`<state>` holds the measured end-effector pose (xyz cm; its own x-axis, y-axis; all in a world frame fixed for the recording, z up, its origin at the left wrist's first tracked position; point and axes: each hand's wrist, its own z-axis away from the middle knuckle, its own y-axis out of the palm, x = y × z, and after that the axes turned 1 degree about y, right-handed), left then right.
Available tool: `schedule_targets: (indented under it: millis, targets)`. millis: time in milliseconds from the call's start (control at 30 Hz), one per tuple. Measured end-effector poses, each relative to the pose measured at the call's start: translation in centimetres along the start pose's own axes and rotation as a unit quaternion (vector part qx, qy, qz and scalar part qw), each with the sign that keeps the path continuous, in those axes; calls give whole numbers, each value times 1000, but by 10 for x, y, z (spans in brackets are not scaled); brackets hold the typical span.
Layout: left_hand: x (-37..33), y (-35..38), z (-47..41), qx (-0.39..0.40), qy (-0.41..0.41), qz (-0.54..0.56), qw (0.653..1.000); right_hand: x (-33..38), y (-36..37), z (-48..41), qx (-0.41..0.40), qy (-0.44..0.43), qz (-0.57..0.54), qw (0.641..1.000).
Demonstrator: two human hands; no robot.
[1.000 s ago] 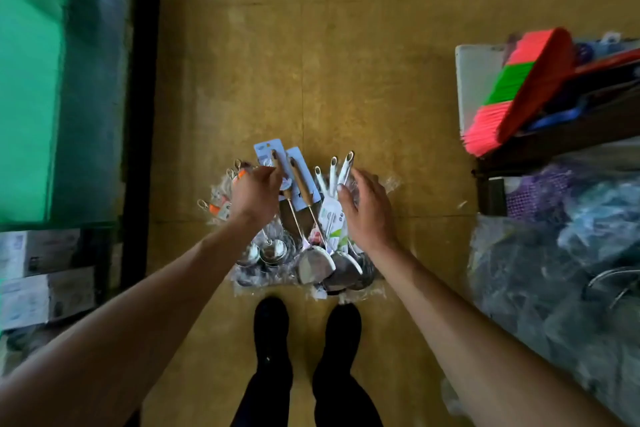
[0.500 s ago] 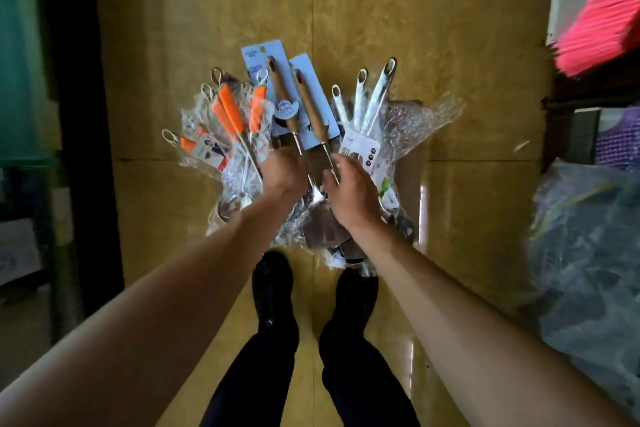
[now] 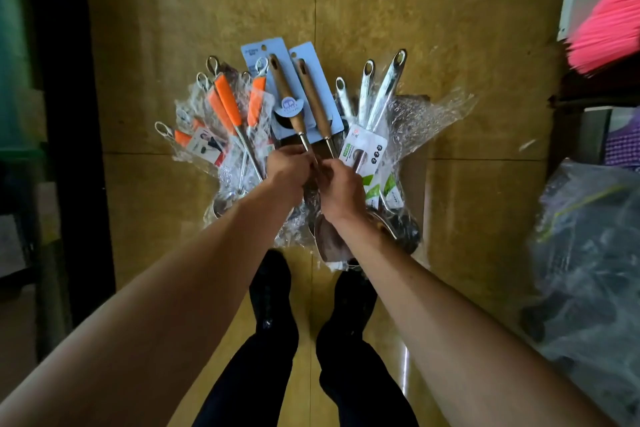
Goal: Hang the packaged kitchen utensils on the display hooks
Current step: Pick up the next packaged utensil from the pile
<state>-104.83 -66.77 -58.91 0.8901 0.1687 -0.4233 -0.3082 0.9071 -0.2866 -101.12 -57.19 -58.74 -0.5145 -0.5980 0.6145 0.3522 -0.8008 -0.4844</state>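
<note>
While both hands close on the necks of the packaged utensils (image 3: 304,104), the bundle fans out beyond the knuckles. The left hand (image 3: 287,168) is curled round the thin metal shafts; the right hand (image 3: 341,185), touching it, has fingers bent onto the same cluster. Neither hand is open.

- Beyond and left of the left hand: orange-handled pieces (image 3: 228,104) with wire loops at their ends.
- Straight ahead of both hands: two wooden-handled pieces (image 3: 282,87) on blue cards (image 3: 252,52), each card with a punched hole.
- Beyond the right hand: steel handles (image 3: 381,90) with eyelets, in loose clear wrap (image 3: 422,118).
- Under the right wrist: a broad blade (image 3: 329,239).
- Whether the bundle is clear of the floor (image 3: 381,10), cannot tell. No display hooks in view.

Handling, as judged: stiff metal, moderate weight in a bunch, head-heavy, so likely to swing below the hands. Wrap looks slick and crackly; shafts may slide through it. Cards could bend or tear at the hole. Best to take one piece at a time high on its handle, just near the hole or eyelet.
</note>
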Motion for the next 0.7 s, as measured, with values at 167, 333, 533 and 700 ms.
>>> schedule_targets:
  millis: [167,333,533,700]
  targets:
    - [-12,-13,31,102,-2,56,993,5,-24,6,61,98,-156,981]
    - [-28,-21,62,194,37,26,980,19,-52,23,109,108,-322,934]
    - [-84,-35,101,136,103,2,985,33,-85,58,113,94,-418,897]
    - [-157,-39,126,215,185,38,958,54,-123,96,123,66,-368,919]
